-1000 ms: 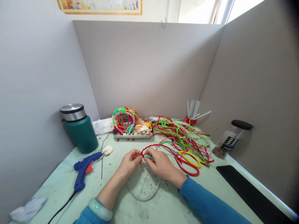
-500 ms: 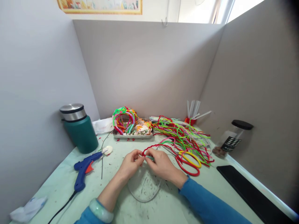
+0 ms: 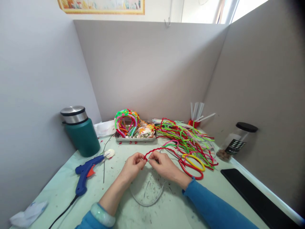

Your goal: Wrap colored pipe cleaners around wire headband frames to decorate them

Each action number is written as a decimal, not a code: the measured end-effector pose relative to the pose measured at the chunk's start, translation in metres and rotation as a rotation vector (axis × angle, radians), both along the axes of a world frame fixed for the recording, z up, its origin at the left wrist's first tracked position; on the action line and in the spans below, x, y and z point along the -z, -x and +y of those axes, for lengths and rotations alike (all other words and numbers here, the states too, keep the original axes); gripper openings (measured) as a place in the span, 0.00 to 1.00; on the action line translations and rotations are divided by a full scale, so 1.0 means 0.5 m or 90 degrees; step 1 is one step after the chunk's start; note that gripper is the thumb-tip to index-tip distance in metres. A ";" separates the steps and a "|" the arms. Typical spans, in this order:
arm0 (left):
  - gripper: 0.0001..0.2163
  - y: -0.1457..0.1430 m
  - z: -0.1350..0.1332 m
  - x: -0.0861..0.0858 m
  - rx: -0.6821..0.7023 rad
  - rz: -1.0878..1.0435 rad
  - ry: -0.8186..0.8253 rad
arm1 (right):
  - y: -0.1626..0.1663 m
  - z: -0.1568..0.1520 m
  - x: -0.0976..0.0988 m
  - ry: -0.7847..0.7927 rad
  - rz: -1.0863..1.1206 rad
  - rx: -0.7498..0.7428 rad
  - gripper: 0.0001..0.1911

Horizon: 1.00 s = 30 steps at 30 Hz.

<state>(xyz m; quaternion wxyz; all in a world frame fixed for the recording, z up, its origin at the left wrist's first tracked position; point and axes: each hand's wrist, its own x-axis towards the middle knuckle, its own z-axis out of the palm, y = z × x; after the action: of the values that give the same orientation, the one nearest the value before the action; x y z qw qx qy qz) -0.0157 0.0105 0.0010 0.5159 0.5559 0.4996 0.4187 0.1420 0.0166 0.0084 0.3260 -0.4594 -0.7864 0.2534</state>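
My left hand and my right hand meet at the middle of the table, fingertips pinched together on a red pipe cleaner that arcs back toward the coloured pile. Below my hands a clear plastic headband curves over the pale green tabletop, its top end reaching up into my fingers. A light green bangle sits on my left wrist. My right arm wears a blue sleeve.
A heap of coloured pipe cleaners and red and yellow headbands lie right of my hands. Behind stand a metal tray of wrapped headbands and shells, a green flask, a blue glue gun, a jar, a black pad.
My hands have drawn slightly closer together and the red pipe cleaner's loop has shifted a little. The green piece seen under my right fingers earlier is no longer visible.
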 end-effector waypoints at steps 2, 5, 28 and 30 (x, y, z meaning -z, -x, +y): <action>0.13 0.000 0.000 0.001 0.000 0.008 -0.005 | -0.001 0.000 0.003 -0.017 0.002 -0.008 0.05; 0.13 -0.001 0.001 0.004 -0.003 0.016 -0.001 | -0.001 0.000 0.005 -0.028 0.001 -0.009 0.05; 0.08 0.007 0.009 0.024 0.004 0.124 -0.122 | 0.004 0.005 0.003 0.055 -0.015 0.019 0.09; 0.09 0.009 0.012 0.030 0.001 0.147 -0.132 | 0.004 0.007 0.005 0.070 -0.011 0.021 0.09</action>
<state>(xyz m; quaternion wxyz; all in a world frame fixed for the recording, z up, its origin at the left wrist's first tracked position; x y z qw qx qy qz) -0.0201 0.0166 -0.0138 0.3952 0.6512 0.5089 0.4009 0.1399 0.0200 0.0057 0.2977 -0.4918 -0.7664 0.2865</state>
